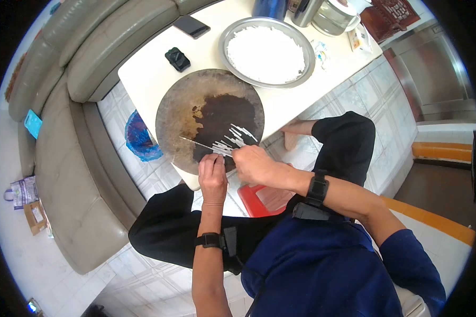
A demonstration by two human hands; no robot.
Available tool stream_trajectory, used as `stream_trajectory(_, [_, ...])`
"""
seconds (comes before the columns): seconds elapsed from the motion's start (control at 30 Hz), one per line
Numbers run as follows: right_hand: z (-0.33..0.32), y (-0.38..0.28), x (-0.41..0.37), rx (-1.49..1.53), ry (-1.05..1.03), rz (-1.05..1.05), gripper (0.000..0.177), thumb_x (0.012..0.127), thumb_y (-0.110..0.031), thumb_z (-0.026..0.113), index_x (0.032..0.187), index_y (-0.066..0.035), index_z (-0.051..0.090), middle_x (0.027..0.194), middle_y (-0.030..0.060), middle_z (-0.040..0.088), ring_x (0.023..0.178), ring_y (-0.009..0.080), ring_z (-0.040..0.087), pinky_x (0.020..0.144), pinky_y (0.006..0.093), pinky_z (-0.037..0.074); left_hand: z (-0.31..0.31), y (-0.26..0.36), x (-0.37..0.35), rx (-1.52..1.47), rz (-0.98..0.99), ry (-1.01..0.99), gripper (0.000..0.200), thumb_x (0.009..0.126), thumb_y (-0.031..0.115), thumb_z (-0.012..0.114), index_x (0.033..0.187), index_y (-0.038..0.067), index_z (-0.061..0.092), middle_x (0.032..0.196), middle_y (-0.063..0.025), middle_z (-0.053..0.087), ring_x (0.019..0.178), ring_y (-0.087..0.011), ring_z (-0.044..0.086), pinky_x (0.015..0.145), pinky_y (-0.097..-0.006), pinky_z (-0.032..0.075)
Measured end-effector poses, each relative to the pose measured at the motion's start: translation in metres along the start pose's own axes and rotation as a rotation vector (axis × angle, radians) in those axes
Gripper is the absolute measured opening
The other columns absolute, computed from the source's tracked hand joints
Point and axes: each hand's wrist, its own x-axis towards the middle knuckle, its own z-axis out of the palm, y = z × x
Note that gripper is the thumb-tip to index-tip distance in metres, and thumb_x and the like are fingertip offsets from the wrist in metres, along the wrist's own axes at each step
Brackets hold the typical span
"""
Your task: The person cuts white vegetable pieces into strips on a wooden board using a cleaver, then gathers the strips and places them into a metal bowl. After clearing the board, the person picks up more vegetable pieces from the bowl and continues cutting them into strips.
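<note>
The person sits at a white counter (143, 79) with a round, dark-stained chopping board (185, 111) overhanging its near edge. The right hand (251, 161) grips a thin knife (201, 143), its blade lying across the board towards the left. The left hand (212, 174) rests just beside it, fingers (210, 161) bent down onto the board's near edge. A small heap of white strips (239, 137) lies by the blade. Further back stands a metal bowl (230, 37) full of white pieces, with a black phone (191, 26) nearby.
</note>
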Motion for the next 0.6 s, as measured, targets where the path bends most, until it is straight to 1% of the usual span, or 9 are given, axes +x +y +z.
stream_trajectory(0.03, [-0.003, 0.000, -0.002, 0.000, -0.001, 0.000, 0.011, 0.062, -0.002, 0.057, 0.069, 0.006, 0.057, 0.067, 0.0270, 0.058, 0.067, 0.0412, 0.060, 0.061, 0.0457, 0.049, 0.000, -0.001, -0.001, 0.000, -0.001, 0.000, 0.011, 0.073, -0.006, 0.061, 0.084, -0.006, 0.061, 0.090, -0.0157, 0.058, 0.086, -0.0326, 0.056, 0.074, -0.0393, 0.047])
stream_trajectory(0.1, [-0.012, 0.001, -0.007, -0.010, -0.098, 0.060, 0.013, 0.060, -0.002, 0.059, 0.069, 0.008, 0.062, 0.070, 0.0269, 0.060, 0.074, 0.0399, 0.062, 0.065, 0.0443, 0.050, 0.002, -0.001, -0.001, 0.016, 0.004, 0.020, 0.011, 0.073, -0.006, 0.061, 0.084, -0.006, 0.061, 0.089, -0.0155, 0.058, 0.085, -0.0326, 0.056, 0.074, -0.0391, 0.047])
stream_trajectory(0.23, [-0.019, -0.002, -0.014, -0.012, -0.145, 0.056, 0.011, 0.059, -0.001, 0.059, 0.066, 0.008, 0.061, 0.070, 0.0274, 0.059, 0.073, 0.0404, 0.062, 0.065, 0.0448, 0.050, 0.001, -0.002, -0.001, -0.012, -0.010, 0.014, 0.012, 0.072, -0.007, 0.062, 0.083, -0.005, 0.061, 0.089, -0.0152, 0.058, 0.085, -0.0327, 0.057, 0.074, -0.0389, 0.047])
stream_trajectory(0.43, [-0.008, -0.002, -0.006, -0.050, -0.137, 0.036, 0.011, 0.059, 0.000, 0.059, 0.066, 0.008, 0.061, 0.071, 0.0265, 0.060, 0.075, 0.0398, 0.062, 0.066, 0.0439, 0.050, 0.002, -0.001, -0.003, 0.000, -0.011, 0.012, 0.013, 0.071, -0.008, 0.062, 0.084, -0.005, 0.061, 0.088, -0.0154, 0.058, 0.086, -0.0329, 0.057, 0.073, -0.0387, 0.048])
stream_trajectory(0.5, [0.000, 0.000, 0.000, -0.023, -0.029, -0.073, 0.010, 0.061, -0.002, 0.059, 0.068, 0.005, 0.057, 0.065, 0.0263, 0.058, 0.067, 0.0407, 0.061, 0.061, 0.0464, 0.049, 0.001, -0.002, -0.004, 0.004, -0.010, 0.008, 0.014, 0.071, -0.008, 0.062, 0.084, -0.005, 0.061, 0.088, -0.0154, 0.058, 0.086, -0.0327, 0.057, 0.074, -0.0386, 0.048])
stream_trajectory(0.53, [0.001, 0.000, 0.001, -0.020, -0.026, -0.075, 0.010, 0.061, -0.002, 0.059, 0.068, 0.005, 0.057, 0.065, 0.0263, 0.058, 0.067, 0.0407, 0.061, 0.061, 0.0464, 0.049, 0.001, -0.002, -0.004, 0.007, -0.007, 0.008, 0.014, 0.071, -0.008, 0.062, 0.084, -0.005, 0.061, 0.088, -0.0154, 0.058, 0.086, -0.0327, 0.057, 0.074, -0.0386, 0.048])
stream_trajectory(0.6, [0.000, 0.002, 0.005, 0.009, -0.022, 0.011, 0.010, 0.061, -0.003, 0.058, 0.068, 0.004, 0.057, 0.064, 0.0258, 0.058, 0.068, 0.0402, 0.060, 0.062, 0.0461, 0.049, 0.002, -0.002, -0.004, -0.005, 0.001, 0.027, 0.014, 0.071, -0.008, 0.062, 0.085, -0.005, 0.061, 0.089, -0.0153, 0.059, 0.086, -0.0323, 0.058, 0.074, -0.0387, 0.048])
